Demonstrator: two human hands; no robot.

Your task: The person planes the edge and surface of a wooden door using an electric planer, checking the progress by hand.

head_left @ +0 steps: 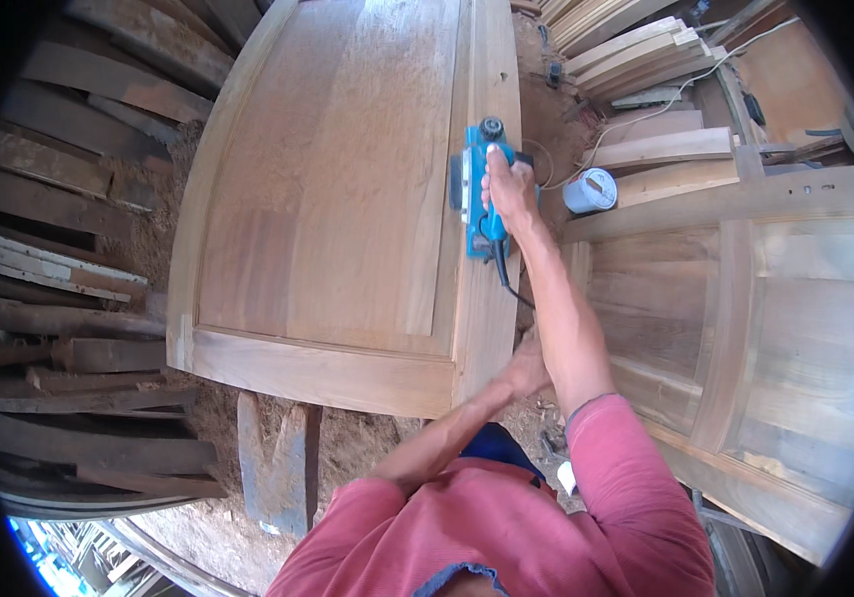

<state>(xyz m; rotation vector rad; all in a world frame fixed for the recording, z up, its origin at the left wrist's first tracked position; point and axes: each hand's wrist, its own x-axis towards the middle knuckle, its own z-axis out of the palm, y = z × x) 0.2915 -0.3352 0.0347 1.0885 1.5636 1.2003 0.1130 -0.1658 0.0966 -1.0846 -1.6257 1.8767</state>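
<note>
A large panelled wooden door [327, 219] lies flat in front of me. My right hand [512, 189] is closed round the handle of a teal electric planer [476, 204], which rests on the door's right-hand frame piece [487, 308]. The planer's black cord [503, 274] trails back from its rear and passes behind my right forearm. Lower down, my left hand [527, 368] is just past the door's near right corner, partly covered by the right forearm. Its fingers are hidden, so whatever it holds or touches does not show.
Weathered planks [79, 259] are stacked along the left. A wooden support [283, 458] stands by the door's near edge, with shavings around. To the right are a second panelled door [726, 328], a white tub [591, 191], stacked boards [636, 60] and a pale cable [646, 114].
</note>
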